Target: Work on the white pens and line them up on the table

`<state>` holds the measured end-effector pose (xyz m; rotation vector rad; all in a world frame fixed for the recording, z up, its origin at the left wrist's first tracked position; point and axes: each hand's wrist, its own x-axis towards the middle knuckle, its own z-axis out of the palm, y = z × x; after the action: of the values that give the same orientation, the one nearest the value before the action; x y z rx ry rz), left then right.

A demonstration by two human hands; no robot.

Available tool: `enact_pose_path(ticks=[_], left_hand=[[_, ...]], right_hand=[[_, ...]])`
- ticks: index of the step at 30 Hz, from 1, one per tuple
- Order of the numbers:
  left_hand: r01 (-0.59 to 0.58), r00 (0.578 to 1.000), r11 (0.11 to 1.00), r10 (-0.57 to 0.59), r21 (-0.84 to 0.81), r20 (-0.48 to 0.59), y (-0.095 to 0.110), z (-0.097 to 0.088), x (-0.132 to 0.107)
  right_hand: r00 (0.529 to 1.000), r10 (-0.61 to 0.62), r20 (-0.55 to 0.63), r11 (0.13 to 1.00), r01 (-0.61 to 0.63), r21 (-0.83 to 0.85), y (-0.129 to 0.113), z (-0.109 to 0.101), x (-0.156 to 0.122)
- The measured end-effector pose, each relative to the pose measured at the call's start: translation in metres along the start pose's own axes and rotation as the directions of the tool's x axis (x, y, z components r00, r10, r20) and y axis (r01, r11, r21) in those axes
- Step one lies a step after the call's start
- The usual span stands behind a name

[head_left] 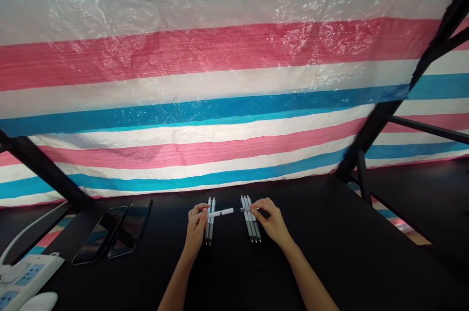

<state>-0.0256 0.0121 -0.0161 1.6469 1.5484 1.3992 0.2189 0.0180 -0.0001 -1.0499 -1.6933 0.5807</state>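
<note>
One white plastic pen tube (226,211), pinched by the left hand (197,228), lines up above the black tabletop (227,274) with a slim dark-ended piece (245,209) pinched by the right hand (271,220). Beside them lie five white-and-grey pens (252,229); leftward, two glossy black phones (100,235), a white power strip (42,269); behind, striped tarpaulin (220,47).

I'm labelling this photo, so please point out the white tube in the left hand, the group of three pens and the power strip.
White tube (227,211): head view, near its free end.
Group of three pens (252,228): head view, middle pen's grey grip.
Power strip (46,264): head view, white casing beside a socket panel.
</note>
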Motion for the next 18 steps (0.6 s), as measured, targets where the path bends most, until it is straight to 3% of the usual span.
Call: enact_pose_path(ticks=[7, 18], left_hand=[[0.044, 0.998, 0.997, -0.047, -0.059, -0.051, -0.0010, -0.0057, 0.0006], [0.089, 0.995, 0.984, -0.096, -0.154, -0.038, -0.0028, -0.0087, 0.0027]], right_hand=[[0.993, 0.057, -0.102, 0.998, -0.056, 0.011, 0.0036, -0.0082, 0.0016], [0.989, 0.070, -0.128, 0.997, -0.064, 0.048, 0.0072, -0.0098, 0.0019]])
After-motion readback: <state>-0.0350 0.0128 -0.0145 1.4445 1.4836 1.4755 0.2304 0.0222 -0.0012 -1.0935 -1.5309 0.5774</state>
